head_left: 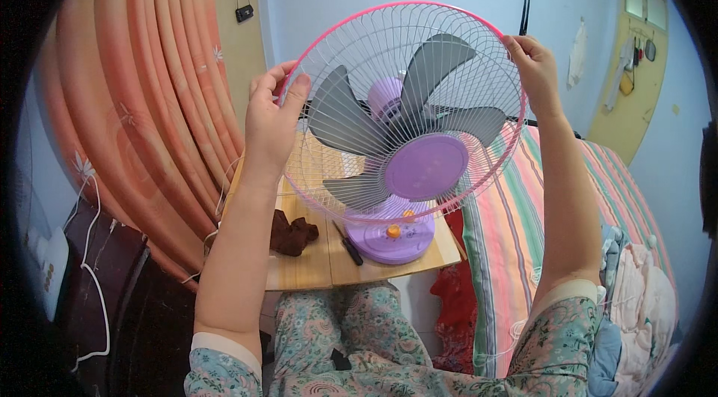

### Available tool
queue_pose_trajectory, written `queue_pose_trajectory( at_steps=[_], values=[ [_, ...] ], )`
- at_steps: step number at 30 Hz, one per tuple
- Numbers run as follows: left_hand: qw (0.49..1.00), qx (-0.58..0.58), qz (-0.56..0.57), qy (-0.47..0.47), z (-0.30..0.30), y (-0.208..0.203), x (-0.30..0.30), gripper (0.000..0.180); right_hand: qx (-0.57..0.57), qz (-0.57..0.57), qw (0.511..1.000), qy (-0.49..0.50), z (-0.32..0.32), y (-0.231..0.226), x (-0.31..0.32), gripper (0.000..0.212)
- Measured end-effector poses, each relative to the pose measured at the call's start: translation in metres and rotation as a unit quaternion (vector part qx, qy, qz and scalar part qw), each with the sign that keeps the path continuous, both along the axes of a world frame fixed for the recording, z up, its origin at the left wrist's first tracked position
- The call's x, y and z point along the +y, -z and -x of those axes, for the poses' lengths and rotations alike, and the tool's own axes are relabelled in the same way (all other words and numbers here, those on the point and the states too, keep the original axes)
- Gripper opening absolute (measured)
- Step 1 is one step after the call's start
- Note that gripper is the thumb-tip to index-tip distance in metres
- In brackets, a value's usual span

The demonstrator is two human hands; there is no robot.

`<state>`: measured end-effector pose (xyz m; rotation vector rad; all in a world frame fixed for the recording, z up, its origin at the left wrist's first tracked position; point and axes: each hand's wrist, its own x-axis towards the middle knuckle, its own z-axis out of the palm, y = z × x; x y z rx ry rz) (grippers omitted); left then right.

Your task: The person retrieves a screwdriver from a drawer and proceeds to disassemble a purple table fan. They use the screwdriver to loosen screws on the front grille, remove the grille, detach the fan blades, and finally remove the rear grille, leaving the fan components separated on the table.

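Observation:
Both my hands are on a round wire fan grille (426,167) with a pink rim and a purple centre disc. My left hand (277,113) grips the rim at its left side, thumb in front and fingers behind. At the upper right, my right hand (532,72) pinches the rim between thumb and fingers. Behind the wires show dark grey fan blades (437,68) and a purple motor housing (384,96). Below the grille stands the purple fan base (393,244) with orange knobs; whether the grille touches the rear guard cannot be told.
The fan stands on a wooden table (314,262), where a dark brown cloth (293,234) and a black-handled tool (351,251) lie left of the base. A striped bed (501,247) with folded clothes (639,300) is at right. Orange curtains (149,98) hang at left, near a white cable (93,277).

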<state>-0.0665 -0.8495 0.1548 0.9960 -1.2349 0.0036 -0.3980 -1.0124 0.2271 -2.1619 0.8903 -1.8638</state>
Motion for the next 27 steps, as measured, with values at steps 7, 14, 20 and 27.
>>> queue_pose_trajectory(
  at_steps=[7, 14, 20, 27],
  values=[
    [0.996, 0.032, -0.027, 0.072, -0.006, -0.001, 0.001, 0.036, -0.079, 0.038, 0.993, -0.078, -0.006, 0.012, -0.012, 0.038],
    [0.991, 0.062, -0.032, 0.117, -0.001, -0.006, 0.005, 0.033, -0.076, 0.022, 0.994, -0.074, -0.012, 0.009, 0.007, 0.028],
    [0.993, 0.048, -0.035, 0.106, 0.004, -0.003, -0.001, 0.033, -0.014, 0.193, 0.98, 0.048, -0.022, 0.007, -0.011, 0.038],
    [0.994, 0.052, -0.029, 0.093, -0.008, 0.004, -0.007, 0.036, 0.091, 0.059, 0.991, -0.073, -0.028, -0.009, -0.026, 0.05]
  ],
)
